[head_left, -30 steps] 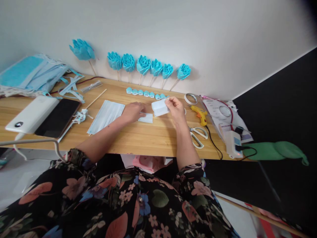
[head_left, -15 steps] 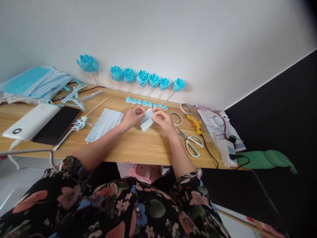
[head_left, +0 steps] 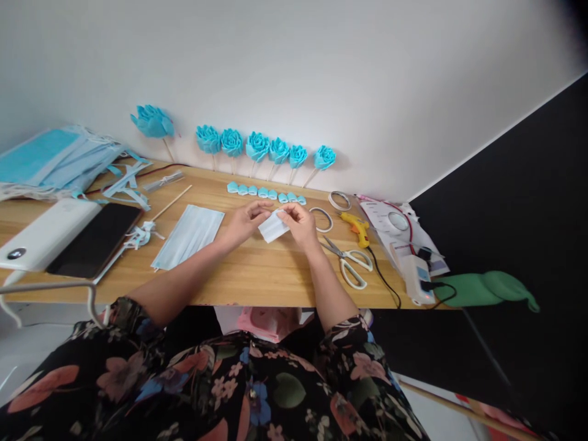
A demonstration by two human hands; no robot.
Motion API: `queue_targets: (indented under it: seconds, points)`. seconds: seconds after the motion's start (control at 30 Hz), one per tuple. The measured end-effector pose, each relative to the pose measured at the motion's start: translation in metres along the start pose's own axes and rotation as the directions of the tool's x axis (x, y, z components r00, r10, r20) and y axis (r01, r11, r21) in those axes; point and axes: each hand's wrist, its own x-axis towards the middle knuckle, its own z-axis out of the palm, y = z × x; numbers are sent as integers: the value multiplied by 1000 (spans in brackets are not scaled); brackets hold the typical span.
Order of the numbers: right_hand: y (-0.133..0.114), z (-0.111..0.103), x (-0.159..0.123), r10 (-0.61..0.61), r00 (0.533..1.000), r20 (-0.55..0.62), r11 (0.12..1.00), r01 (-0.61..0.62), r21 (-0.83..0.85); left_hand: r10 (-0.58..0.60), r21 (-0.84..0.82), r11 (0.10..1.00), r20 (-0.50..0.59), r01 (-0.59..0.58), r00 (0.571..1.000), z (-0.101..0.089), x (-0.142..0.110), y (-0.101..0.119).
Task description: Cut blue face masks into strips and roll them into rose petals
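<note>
Between my two hands is a small pale piece of mask fabric (head_left: 272,228), held just above the wooden table. My left hand (head_left: 248,222) pinches its left upper edge. My right hand (head_left: 299,222) grips the right side, thumb and fingers pressed together on it. Just beyond the hands lies a row of small folded blue petals (head_left: 263,192). To the left of my left forearm lies a flat pale face mask (head_left: 188,237). White-handled scissors (head_left: 351,260) rest to the right of my right hand, near a roll of tape (head_left: 321,219).
Several blue fabric roses (head_left: 257,146) on sticks lean against the wall. A mask stack (head_left: 59,159), white power bank (head_left: 50,231) and dark phone (head_left: 95,240) are on the left. A yellow glue gun (head_left: 356,228), its cord and a power strip (head_left: 417,280) are on the right.
The fabric piece has turned and looks flatter and wider. My right hand has closed further over its right edge. The whole view has shifted slightly.
</note>
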Motion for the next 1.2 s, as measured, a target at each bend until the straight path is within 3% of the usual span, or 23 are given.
queue_targets:
  seconds: [0.2, 0.3, 0.5, 0.6, 0.8, 1.2]
  points:
    - [-5, 1, -2, -71, 997, 4, 988, 71, -139, -30, 92, 995, 72, 24, 997, -3, 4, -2]
    - [-9, 2, -3, -102, 994, 44, 986, 107, -126, -38, 142, 989, 30, 33, 999, -3, 4, -7]
    - [-9, 1, -2, -83, 994, 72, 992, 89, -90, -1, -118, 993, -56, -6, 998, -1, 7, -7]
    - [-2, 1, 0, -103, 993, 63, 987, 110, -120, 13, -145, 989, -58, -21, 998, -2, 10, -9]
    - [13, 0, 2, 11, 981, 194, 978, 30, -207, -38, 227, 972, -78, 55, 996, -8, 9, -11]
    - [19, 1, 4, 68, 986, 153, 979, -36, -201, -26, 392, 919, -41, 40, 999, -6, 8, -15]
